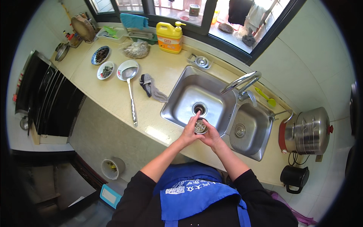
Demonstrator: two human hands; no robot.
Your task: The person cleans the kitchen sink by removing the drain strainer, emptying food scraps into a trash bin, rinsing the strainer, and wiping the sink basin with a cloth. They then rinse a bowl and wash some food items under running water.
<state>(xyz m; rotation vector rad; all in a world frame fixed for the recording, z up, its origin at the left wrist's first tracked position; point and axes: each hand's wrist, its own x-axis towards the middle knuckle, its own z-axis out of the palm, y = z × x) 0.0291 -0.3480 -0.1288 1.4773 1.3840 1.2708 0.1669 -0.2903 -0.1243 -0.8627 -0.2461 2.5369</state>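
Observation:
Both my hands hold a round metal sink strainer basket (200, 128) with a perforated bottom over the near edge of the larger sink basin (187, 93). My left hand (189, 132) grips its left side, with the index finger reaching up over the drain hole (199, 108). On the right side of the strainer, my right hand (212, 136) has its thumb and fingers against the rim. The drain hole shows dark and uncovered behind the fingertips. Above the basin arches the chrome faucet (241, 81).
A grey cloth (153, 88) lies left of the sink beside a long-handled ladle (132, 99) resting in a bowl (120, 67). A yellow detergent jug (169, 38) stands by the window. Right are the smaller basin (252, 122), a steamer pot (309, 133) and a black kettle (295, 177).

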